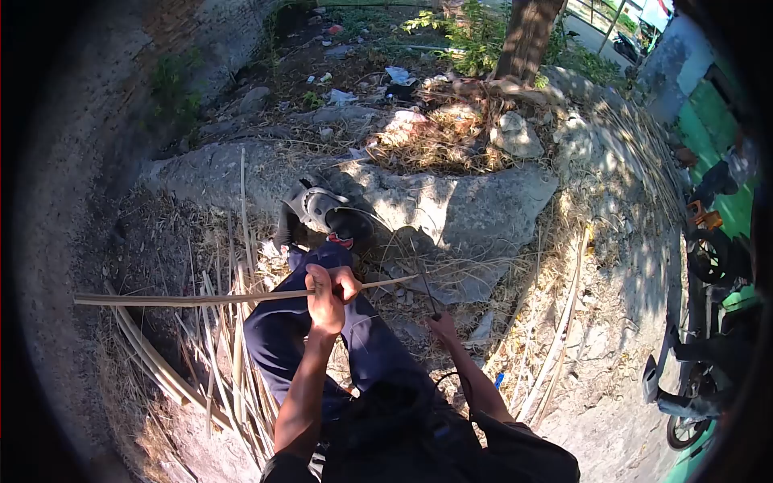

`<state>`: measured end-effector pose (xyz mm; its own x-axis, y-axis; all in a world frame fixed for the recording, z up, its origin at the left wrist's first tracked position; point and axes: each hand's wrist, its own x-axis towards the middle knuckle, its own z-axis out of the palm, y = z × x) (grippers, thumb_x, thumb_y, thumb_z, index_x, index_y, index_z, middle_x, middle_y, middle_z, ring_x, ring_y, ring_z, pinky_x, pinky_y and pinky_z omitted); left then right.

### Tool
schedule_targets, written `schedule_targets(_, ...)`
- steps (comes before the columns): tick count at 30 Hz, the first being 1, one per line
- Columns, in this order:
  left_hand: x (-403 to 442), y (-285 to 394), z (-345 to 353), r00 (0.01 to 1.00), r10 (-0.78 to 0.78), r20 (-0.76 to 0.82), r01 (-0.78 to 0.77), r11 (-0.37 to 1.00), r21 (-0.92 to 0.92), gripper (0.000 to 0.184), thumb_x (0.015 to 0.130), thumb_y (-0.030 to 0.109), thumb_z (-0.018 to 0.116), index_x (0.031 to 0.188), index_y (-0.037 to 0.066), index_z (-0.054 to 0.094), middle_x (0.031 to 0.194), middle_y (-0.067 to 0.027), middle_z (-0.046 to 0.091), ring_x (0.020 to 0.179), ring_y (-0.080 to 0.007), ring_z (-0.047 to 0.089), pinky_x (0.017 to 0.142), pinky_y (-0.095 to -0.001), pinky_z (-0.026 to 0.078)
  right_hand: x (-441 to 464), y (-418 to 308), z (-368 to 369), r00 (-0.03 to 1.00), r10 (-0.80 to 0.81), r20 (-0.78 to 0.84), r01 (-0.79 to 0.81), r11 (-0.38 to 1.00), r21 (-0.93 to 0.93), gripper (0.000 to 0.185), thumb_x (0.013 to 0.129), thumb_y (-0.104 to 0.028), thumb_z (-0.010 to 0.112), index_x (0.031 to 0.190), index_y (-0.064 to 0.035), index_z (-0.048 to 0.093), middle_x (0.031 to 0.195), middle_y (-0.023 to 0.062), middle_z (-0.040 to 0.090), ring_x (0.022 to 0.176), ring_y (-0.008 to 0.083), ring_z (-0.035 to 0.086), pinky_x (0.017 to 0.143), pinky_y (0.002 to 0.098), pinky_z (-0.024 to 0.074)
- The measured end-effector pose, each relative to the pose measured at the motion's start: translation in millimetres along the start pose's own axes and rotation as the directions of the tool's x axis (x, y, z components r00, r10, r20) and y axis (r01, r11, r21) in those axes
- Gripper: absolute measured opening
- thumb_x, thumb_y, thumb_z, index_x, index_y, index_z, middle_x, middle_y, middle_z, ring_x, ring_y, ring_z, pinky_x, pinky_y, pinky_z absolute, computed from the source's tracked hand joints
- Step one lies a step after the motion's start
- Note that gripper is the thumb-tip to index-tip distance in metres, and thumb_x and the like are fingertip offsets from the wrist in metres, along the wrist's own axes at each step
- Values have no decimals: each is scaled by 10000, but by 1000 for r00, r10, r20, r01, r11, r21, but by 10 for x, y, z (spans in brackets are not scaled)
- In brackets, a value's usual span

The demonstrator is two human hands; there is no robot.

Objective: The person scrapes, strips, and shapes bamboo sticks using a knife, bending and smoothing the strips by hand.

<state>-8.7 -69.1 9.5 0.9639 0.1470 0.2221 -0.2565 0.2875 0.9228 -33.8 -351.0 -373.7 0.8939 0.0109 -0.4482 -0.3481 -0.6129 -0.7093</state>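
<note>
A long pale wooden strip (193, 300) lies across my thighs, pointing left and right. My left hand (326, 296) is wrapped round it near its right part, above the dark blue trousers (278, 342). The strip's thin right end reaches close to a knife's dark blade (425, 282). My right hand (441, 328) is closed on the knife's handle, lower and to the right. Whether blade and strip touch is too small to tell.
Split strips (217, 346) lie on the ground at left, and more (564, 330) at right. A large stone (491, 209) lies ahead, near dry shavings (443, 141) and a tree trunk (527, 40). Motorcycles (692, 410) stand at the far right.
</note>
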Motion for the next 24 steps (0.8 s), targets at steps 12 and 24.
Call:
schedule_targets(12, 0, -34, -194, 999, 20, -33, -20, 1000, 12, 740, 1034, 651, 204, 560, 98, 336, 482, 16, 243, 410, -101, 174, 422, -289, 159, -640, -405, -72, 997, -69, 27, 64, 988, 143, 394, 796, -385, 733, 836, 6, 716, 693, 126, 686, 625, 239, 664, 617, 393, 500)
schedule_targets(24, -42, -78, -349, 999, -2, -35, 2, 1000, -27, 735, 1035, 647, 179, 577, 100, 358, 502, 30, 247, 414, -89, 186, 425, -284, 153, -384, 300, 13, 968, 165, 187, -170, 985, 13, 325, 795, -362, 712, 736, -43, 686, 651, 94, 671, 594, 204, 672, 589, 369, 537)
